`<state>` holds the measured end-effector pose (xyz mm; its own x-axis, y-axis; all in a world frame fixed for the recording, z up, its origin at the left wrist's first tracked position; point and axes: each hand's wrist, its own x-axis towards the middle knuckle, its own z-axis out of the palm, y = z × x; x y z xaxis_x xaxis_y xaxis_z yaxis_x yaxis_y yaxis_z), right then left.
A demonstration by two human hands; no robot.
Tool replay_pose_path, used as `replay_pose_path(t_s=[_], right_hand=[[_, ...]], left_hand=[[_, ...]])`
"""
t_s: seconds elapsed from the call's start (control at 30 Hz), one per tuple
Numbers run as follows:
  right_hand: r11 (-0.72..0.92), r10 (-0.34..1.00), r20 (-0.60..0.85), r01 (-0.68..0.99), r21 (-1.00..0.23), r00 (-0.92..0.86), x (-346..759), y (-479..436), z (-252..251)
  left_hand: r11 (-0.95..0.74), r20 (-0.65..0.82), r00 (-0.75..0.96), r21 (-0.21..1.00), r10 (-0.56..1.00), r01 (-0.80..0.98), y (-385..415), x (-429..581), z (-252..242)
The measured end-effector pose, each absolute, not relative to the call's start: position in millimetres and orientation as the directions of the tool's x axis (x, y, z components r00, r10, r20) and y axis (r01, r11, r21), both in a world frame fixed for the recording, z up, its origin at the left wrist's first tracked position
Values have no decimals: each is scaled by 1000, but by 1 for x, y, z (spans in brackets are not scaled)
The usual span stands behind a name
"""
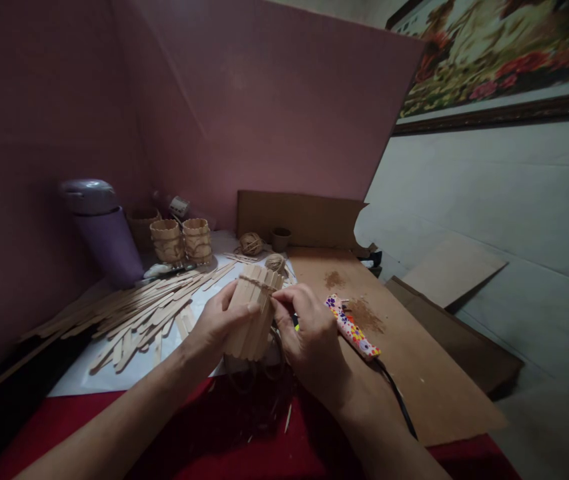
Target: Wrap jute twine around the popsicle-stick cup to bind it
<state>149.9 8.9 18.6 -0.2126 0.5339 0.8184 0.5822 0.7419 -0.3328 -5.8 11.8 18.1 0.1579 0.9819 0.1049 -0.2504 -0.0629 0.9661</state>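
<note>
Wooden craft-stick cup [253, 313] is being gripped at bench centre by the left hand [219, 327]; twine [259, 283] is being pinched by the right hand [309, 337] at three o'clock. Slackened twine risks unwinding, loosening sticks.

Dim, warm, purplish light — corners darken to black, edges bow with wide-angle distortion, and soft blur dulls all fine detail.

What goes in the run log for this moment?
left hand: grips stick cup | right hand: pinches twine at cup rim | nearby: loose sticks, glue gun
</note>
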Motion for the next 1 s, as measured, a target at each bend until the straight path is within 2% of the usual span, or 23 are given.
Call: replay_pose_path(t_s=[0.17,0.37,0.53,0.67,0.73,0.87,1.0], right_hand=[[717,520,809,656,-237,-276,150,10,20],[698,498,817,694,-178,-291,148,10,16],[748,493,828,618,-244,-269,146,8,15],[724,541,839,535,-434,-52,150,5,20],[708,594,804,490,-509,-22,152,4,22],[751,571,821,408,-519,-7,149,5,22],[763,538,841,455,-460,-53,147,6,22]], left_hand=[[-105,135,148,975,980,-194,14,-8,14],[87,-17,199,934,980,-347,6,-1,19],[286,-216,198,841,956,-460,2,-4,27],[296,-214,217,822,952,-486,4,-7,29],[299,-210,231,827,950,-477,4,-8,29],[239,-148,219,843,964,-483,5,-7,28],[206,-81,267,851,960,-483,6,-6,27]])
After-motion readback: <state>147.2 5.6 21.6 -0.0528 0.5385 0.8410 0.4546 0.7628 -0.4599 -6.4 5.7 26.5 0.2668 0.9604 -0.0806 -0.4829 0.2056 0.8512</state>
